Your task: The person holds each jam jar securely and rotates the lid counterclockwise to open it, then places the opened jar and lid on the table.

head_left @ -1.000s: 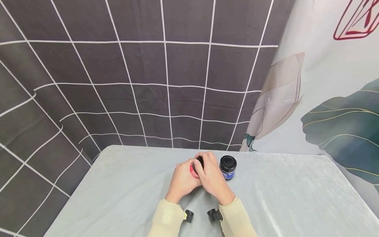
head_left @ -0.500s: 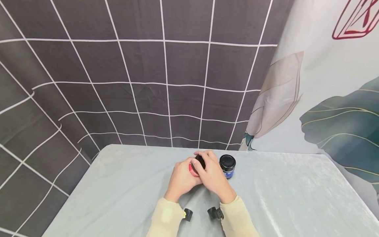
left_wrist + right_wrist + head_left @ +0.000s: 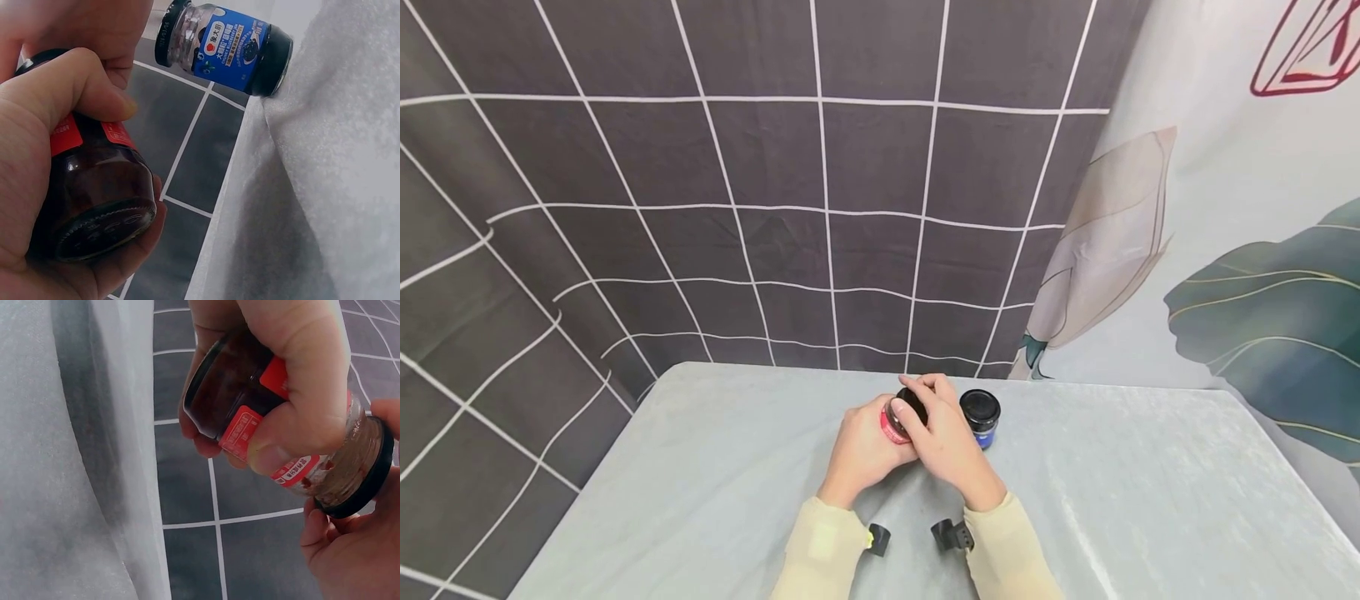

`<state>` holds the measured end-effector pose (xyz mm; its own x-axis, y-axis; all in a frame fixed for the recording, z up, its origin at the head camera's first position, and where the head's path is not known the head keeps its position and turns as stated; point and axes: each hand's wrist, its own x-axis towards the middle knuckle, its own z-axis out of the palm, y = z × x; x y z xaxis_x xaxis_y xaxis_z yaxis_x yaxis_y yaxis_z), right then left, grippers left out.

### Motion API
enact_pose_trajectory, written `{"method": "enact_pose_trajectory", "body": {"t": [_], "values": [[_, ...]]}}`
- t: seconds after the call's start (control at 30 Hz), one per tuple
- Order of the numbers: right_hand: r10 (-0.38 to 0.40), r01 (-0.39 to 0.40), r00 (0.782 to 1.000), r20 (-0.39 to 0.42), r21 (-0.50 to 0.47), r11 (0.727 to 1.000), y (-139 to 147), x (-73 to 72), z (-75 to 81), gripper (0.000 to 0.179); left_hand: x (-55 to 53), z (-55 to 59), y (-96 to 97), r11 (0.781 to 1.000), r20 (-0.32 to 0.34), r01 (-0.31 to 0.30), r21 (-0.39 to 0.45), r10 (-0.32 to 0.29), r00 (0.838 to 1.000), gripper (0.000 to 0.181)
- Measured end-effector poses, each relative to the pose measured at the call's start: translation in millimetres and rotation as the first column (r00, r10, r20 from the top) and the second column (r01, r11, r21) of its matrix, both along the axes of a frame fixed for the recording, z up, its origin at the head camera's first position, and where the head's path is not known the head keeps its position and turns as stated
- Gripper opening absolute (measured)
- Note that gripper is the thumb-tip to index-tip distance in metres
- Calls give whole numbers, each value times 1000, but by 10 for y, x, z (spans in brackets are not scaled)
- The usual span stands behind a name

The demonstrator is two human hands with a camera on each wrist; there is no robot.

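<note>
Dark cloth with a white grid (image 3: 760,158) hangs behind the table (image 3: 737,500), and a pale leaf-patterned curtain (image 3: 1210,183) to the right bears a red seal-like mark (image 3: 1307,50). From the left wrist, the blue jar's label (image 3: 231,47) reads largest: white Chinese characters, a red emblem, pictured berries and small print too fine for me; from the head, just a strip of blue shows. That blue jar (image 3: 983,435) stands upright on the table, just beside the right hand (image 3: 951,442). The red jar (image 3: 100,181) is between the two hands, above the table; the left hand (image 3: 865,446) wraps its body, the right fingers curl round its black lid (image 3: 913,402). The left wrist view gives its embossed base, the right wrist view its red label (image 3: 240,432), Chinese print mostly unreadable, and reddish bits (image 3: 307,483) below the lid.
</note>
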<state>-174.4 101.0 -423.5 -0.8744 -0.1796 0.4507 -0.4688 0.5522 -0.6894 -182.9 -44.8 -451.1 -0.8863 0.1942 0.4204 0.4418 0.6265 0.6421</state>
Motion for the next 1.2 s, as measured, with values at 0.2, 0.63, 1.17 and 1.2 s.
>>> {"method": "enact_pose_trajectory", "body": {"t": [0.2,0.63,1.17,1.2], "values": [[14,-14,1000,-13,19,1000,34,-16,0,43,-6,-8,-1,1000,-3,-6,-13,6,1000,34],[33,-32,999,-10,55,998,77,-19,7,43,-10,-10,-7,1000,4,-1,-16,2,1000,32],[46,-45,999,-7,82,996,81,-4,20,41,-11,-2,-24,1000,23,3,-25,-3,1000,34],[46,-45,999,-9,83,996,81,-4,21,41,-12,-4,-27,1000,24,4,-25,-3,1000,34]]}}
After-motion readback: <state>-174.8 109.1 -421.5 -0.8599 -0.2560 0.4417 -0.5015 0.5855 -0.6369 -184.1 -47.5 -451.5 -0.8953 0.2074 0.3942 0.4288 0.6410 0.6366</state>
